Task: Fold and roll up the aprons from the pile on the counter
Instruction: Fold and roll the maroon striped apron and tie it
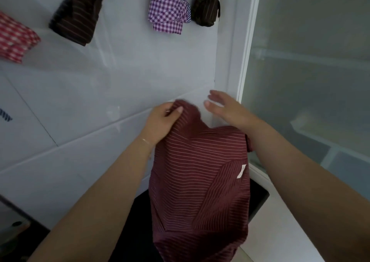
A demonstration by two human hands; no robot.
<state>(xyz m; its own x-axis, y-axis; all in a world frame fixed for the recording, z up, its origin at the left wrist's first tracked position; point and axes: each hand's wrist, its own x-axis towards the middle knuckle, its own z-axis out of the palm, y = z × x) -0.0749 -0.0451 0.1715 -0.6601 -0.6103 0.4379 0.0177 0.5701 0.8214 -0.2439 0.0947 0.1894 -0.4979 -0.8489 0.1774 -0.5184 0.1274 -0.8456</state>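
Gripping the maroon apron (200,171) top edge, left hand (160,121) near counter (100,81) edge.

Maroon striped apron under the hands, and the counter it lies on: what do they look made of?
Maroon striped apron: thin woven cloth, probably cotton or a blend, matte; it creases softly and bunches in the left hand grip. A small white label is sewn on. Counter: hard, smooth white surface, glossy with faint reflections and seam lines; maybe stone or laminate, I cannot tell which.
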